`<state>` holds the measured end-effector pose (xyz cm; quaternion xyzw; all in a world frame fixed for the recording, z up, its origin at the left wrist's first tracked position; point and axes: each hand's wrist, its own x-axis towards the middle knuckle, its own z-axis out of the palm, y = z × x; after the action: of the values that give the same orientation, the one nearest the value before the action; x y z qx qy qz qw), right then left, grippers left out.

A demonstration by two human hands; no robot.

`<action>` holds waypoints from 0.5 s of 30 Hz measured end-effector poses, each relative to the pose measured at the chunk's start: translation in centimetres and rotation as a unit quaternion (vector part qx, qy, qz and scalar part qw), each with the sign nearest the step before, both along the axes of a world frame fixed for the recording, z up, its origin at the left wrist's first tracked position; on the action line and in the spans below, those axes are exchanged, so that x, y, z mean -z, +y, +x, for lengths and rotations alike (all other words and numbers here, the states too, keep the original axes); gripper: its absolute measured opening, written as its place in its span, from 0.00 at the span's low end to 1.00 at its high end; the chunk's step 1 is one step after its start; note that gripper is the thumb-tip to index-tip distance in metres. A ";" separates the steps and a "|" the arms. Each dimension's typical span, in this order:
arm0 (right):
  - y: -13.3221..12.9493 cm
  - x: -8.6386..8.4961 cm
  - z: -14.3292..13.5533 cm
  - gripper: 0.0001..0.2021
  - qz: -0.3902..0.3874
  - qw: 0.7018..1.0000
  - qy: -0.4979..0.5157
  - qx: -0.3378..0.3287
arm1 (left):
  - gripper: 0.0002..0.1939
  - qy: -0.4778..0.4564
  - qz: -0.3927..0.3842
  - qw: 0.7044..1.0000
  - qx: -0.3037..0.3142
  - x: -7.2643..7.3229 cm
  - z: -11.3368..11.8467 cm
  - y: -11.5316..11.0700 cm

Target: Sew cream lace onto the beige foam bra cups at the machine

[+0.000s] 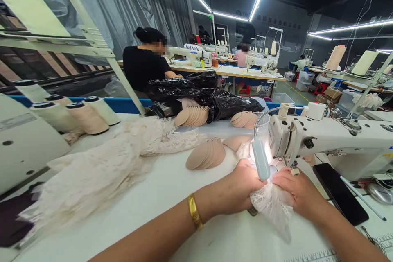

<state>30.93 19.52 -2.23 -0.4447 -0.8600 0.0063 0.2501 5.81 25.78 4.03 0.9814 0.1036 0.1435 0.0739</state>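
Note:
White lace fabric (273, 206) lies at the needle area of the sewing machine (331, 135), lit by a small lamp (260, 159) on a bent neck. My left hand (238, 188) grips the lace from the left, its fingertips partly behind the lamp. On the right, my right hand (299, 188) pinches the same lace close to the presser foot. The fabric's loose end hangs down between both hands toward me. The needle itself is hidden by the lamp and the glare. A stack of beige oval pads (205, 154) lies just left of the machine.
A long heap of white lace (107, 163) covers the left of the table. Thread cones (87, 116) stand behind it. Black plastic bags (211, 94) and more beige pads (192, 116) line the back edge. A phone (340, 192) lies at right. A co-worker (145, 61) sits beyond.

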 end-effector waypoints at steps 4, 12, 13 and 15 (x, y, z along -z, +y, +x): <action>-1.0 -1.1 -0.5 0.16 -0.018 0.999 -0.007 -0.049 | 0.12 -0.008 0.014 1.000 0.004 0.8 -0.1 -0.2; -2.0 -2.8 -1.6 0.14 -0.025 0.990 0.022 -0.137 | 0.12 -0.023 0.039 0.999 -0.019 1.5 0.0 0.0; -2.1 -2.9 -1.7 0.13 -0.026 0.990 0.025 -0.138 | 0.12 -0.029 0.047 0.998 -0.028 1.5 0.0 0.1; -2.1 -2.9 -1.8 0.13 -0.028 0.990 0.027 -0.137 | 0.11 -0.042 0.064 0.996 -0.043 1.7 0.0 0.3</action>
<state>29.17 17.44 0.63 -0.3291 -0.9053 0.0766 0.2576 5.84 26.10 2.29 0.9719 0.1328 0.1944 0.0089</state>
